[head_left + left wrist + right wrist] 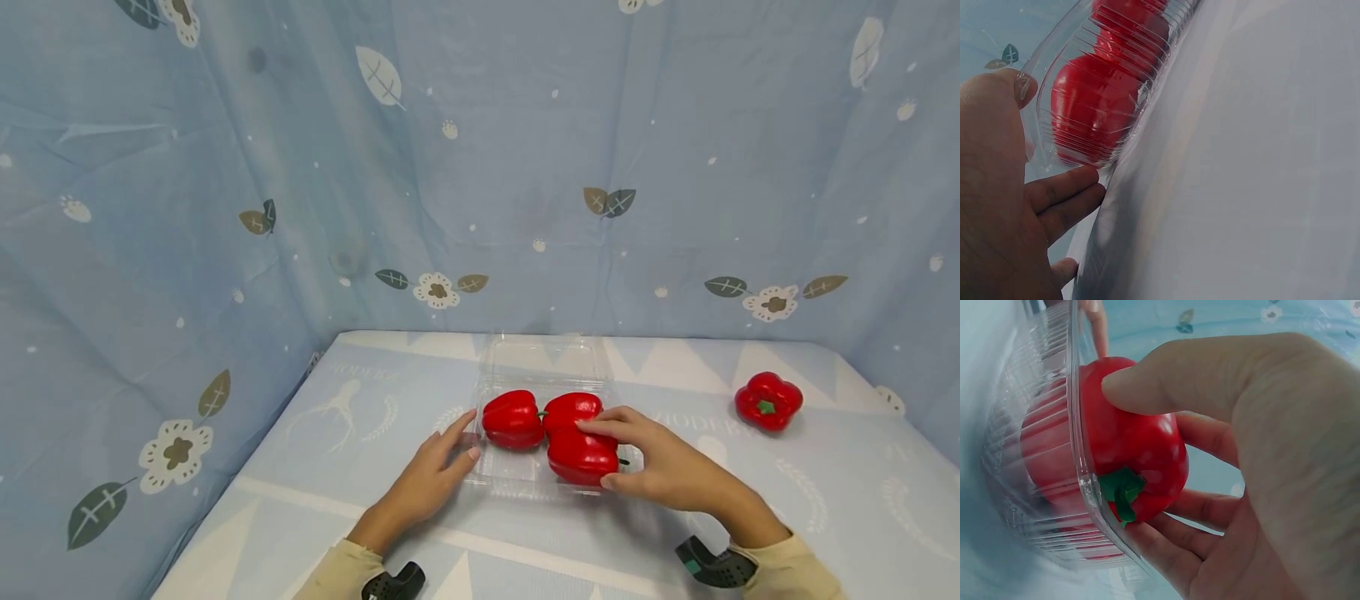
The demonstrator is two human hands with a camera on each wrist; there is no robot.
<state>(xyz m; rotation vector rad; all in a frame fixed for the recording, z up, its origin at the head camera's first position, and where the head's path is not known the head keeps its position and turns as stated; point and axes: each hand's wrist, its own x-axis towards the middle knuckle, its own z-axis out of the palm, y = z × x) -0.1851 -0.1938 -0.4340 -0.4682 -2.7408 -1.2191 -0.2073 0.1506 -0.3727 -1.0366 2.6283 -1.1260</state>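
A clear plastic container (517, 479) with its lid folded back holds several red bell peppers. One bell pepper (512, 419) lies at the left and another (572, 407) at the back right. My right hand (660, 462) grips the front right bell pepper (583, 457), thumb on its near side and fingers on its far side. In the right wrist view, this pepper (1132, 440) rises above the container rim (1077, 425), its green stem toward the wrist. My left hand (427, 483) touches the container's left side with extended fingers, its thumb at the rim in the left wrist view.
One more red bell pepper (768, 402) lies on the table at the far right. The clear lid (546, 357) reaches toward the table's back edge. Patterned blue curtains (525, 167) rise behind and beside the cloth-covered table (337, 467).
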